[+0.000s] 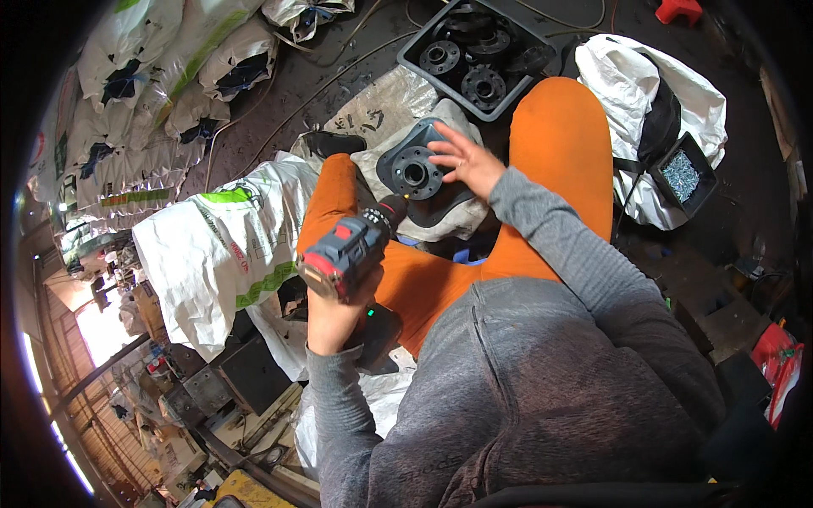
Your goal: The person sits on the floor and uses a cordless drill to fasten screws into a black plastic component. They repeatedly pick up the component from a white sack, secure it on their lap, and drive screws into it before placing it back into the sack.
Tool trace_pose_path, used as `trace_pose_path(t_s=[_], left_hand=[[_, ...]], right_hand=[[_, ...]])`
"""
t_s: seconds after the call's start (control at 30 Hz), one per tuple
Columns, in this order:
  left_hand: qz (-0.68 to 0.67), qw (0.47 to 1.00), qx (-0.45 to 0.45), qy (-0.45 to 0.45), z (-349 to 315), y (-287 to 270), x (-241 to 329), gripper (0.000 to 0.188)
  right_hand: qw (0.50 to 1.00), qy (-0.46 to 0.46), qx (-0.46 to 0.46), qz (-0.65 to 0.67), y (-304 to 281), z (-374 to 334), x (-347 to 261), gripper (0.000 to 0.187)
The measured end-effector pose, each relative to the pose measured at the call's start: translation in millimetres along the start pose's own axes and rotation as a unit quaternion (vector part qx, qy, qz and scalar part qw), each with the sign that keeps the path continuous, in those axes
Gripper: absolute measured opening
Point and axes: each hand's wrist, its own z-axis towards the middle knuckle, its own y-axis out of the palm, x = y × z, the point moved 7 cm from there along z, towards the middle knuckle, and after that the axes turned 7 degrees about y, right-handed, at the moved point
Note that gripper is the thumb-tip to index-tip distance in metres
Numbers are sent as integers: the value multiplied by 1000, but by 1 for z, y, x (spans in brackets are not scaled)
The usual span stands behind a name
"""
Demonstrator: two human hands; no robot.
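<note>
My left hand (339, 315) is wrapped round the handle of a grey and red cordless drill (351, 245). Its chuck end reaches the near-left rim of a black round flanged part (416, 172), which has a central hole and a ring of smaller holes; whether the bit touches it I cannot tell. That part rests on cloth between my knees, with a dark plate-like piece behind it. At its right side is my right hand (472, 162), fingers spread apart and holding nothing. The fingertips are close to the part's edge; contact is unclear.
Beyond my knees stands a grey crate (464, 107) with several similar black parts. To the right, a black box of small silvery screws (680, 176) sits against a white sack (622, 93). Filled white bags (135, 93) are stacked at left; cables (356, 61) cross the floor.
</note>
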Motion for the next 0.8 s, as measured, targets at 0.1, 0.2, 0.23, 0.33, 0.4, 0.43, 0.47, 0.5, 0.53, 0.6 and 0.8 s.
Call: trace_pose_path(t_s=[0.1,0.2,0.23,0.33,0.4,0.43,0.47,0.5,0.53,0.6,0.8], left_hand=[[-49,997,-3,-56,-20,7,-2,23],[-88,992,-15,-87,-25,13,-4,24],[-91,992,-21,-89,-25,13,-4,25],[-56,996,-22,-68,-23,13,-2,24],[-42,996,-38,-74,-21,13,0,24],[-35,995,-47,-77,-20,13,0,24],[-33,995,-51,-77,-20,13,0,24],[-31,995,-54,-76,-20,13,0,24],[-30,995,-58,-75,-20,13,-1,24],[-12,995,-74,-65,-16,12,1,24],[-11,989,-105,-107,-23,1,-12,28]], right_hand=[[983,-91,-129,-93,35,-43,-13,88],[961,-173,-174,-126,46,-55,-16,97],[959,-183,-176,-127,49,-56,-18,98],[954,-198,-182,-134,54,-58,-23,99],[954,-186,-189,-140,56,-58,-23,100],[953,-184,-192,-145,57,-58,-23,100],[952,-182,-194,-149,58,-58,-23,101],[952,-179,-197,-153,58,-58,-22,101],[950,-178,-200,-162,59,-59,-22,101],[946,-174,-207,-179,59,-60,-22,102],[927,-168,-260,-213,70,-63,-20,105]])
